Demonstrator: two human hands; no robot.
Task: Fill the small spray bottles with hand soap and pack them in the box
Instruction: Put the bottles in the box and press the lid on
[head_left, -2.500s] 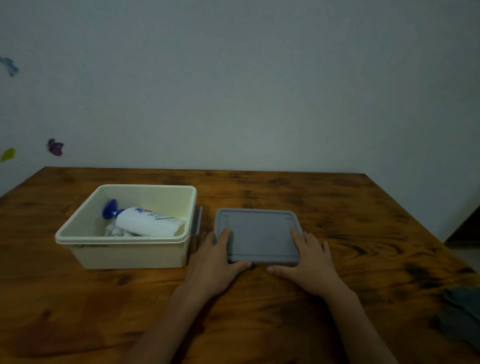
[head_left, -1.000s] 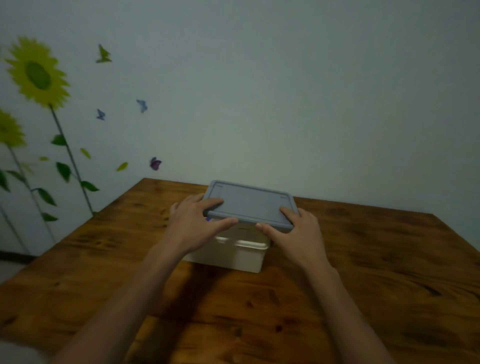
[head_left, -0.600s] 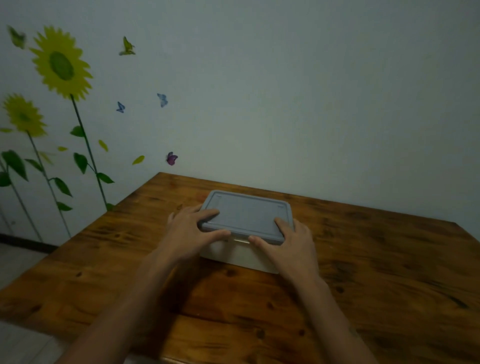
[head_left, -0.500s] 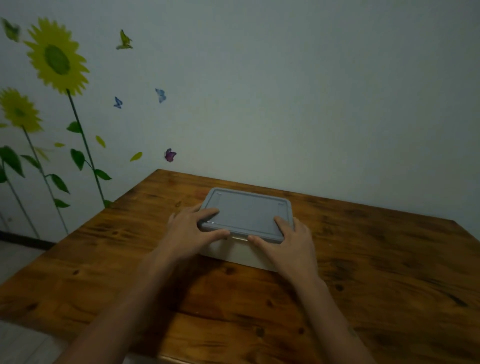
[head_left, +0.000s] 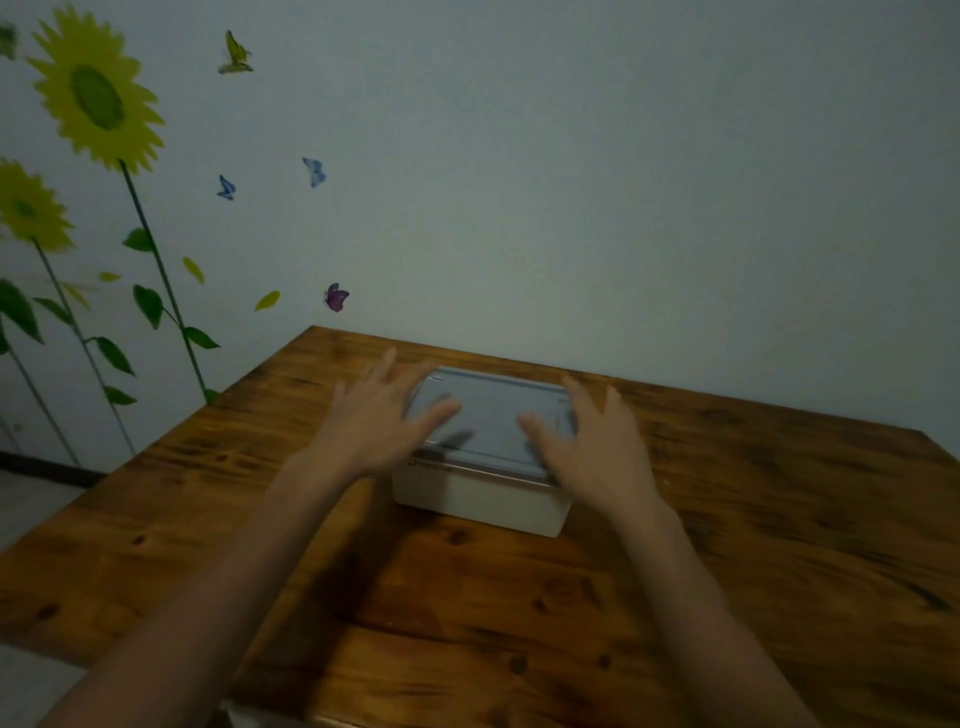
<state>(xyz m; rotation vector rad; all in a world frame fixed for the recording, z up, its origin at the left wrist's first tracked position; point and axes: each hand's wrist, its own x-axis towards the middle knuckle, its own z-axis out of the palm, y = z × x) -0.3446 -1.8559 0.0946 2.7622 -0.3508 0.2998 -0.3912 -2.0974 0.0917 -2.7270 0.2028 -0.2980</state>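
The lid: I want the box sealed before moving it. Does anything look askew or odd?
Nothing stands out. The grey lid sits flat and square on the cream box, with both hands spread open above it; motion blur hides fine detail.

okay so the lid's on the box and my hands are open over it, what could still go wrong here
1. The flat grey plastic lid lies on the cream plastic box, but motion blur hides whether its near edge is seated, so it may be loose.
2. Your left hand and right hand are spread open with nothing gripped; a careless sweep could push the box along the brown wooden table.
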